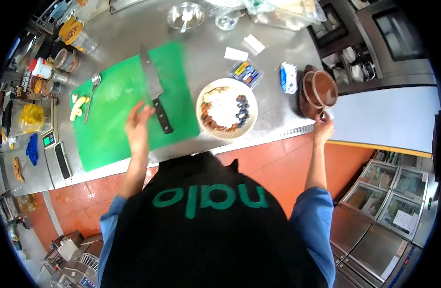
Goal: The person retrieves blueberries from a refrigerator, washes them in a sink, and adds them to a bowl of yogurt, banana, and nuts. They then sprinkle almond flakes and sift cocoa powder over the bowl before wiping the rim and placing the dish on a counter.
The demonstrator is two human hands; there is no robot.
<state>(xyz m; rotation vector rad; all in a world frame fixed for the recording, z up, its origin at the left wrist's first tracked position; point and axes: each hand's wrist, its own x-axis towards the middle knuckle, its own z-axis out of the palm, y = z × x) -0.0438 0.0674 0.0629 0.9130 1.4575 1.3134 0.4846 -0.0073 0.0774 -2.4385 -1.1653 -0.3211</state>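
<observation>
**Fingers at knife and sieve: head view, one entry**

Fingers (144, 113) of the left hand (136, 126): spread apart, holding nothing, hovering over the green cutting board (110, 134).
- Knife (155, 91): lies on the board just right of these fingertips, its black handle nearest them and its blade pointing away from the person.
- Spoon (92, 93) and banana pieces (79, 106): on the board's far left side, well apart from the fingers.

Right hand (323, 128): fingers closed on the short handle of the sieve (321, 89) at the tabletop (206, 53) edge.
- Sieve: round, brown inside, just beyond the fingertips, sitting over a dark round base.
- Blue-and-white packet (288, 78): left of the sieve.
- White bowl (226, 109): between the two hands, holding a pale filling, blueberries and brown pieces.
- Metal bowl (186, 16): far side of the tabletop, well beyond both hands.
</observation>
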